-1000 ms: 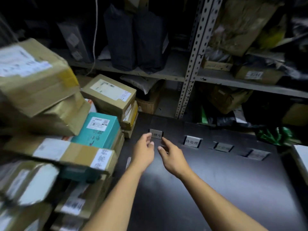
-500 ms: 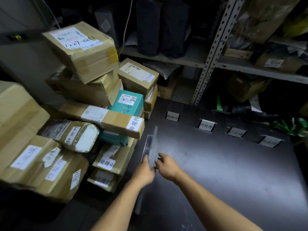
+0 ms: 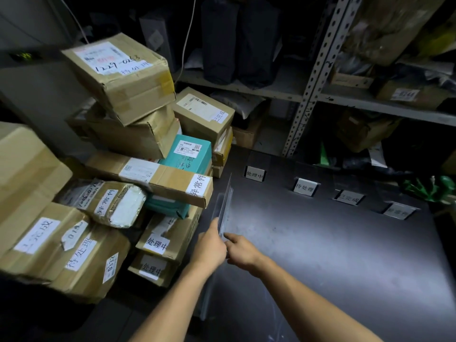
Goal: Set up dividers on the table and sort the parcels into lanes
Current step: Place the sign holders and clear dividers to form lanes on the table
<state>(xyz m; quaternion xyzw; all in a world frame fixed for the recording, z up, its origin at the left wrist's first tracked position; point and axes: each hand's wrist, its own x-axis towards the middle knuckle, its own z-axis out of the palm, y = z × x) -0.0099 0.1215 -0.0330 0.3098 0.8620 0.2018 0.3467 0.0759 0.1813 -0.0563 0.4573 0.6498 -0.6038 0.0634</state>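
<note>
Clear plastic dividers (image 3: 225, 206) stand on edge as a thin stack at the left side of the dark table (image 3: 333, 255). My left hand (image 3: 209, 245) holds the stack from the left. My right hand (image 3: 243, 249) pinches its near edge from the right. Several small label stands line the table's far edge, the nearest ones at left (image 3: 255, 174) and beside it (image 3: 305, 187). A pile of cardboard parcels (image 3: 118, 77) with white labels, plus a teal parcel (image 3: 190, 154), sits left of the table.
Metal shelving (image 3: 311, 77) with dark bags and more boxes rises behind the table. Green plastic (image 3: 429, 188) lies at the table's far right corner. More parcels (image 3: 61, 245) crowd the left foreground, close to my left arm.
My hands pulled back from the far label stand to the table's left side and took hold of the clear dividers. My view swung left and down toward the parcel pile.
</note>
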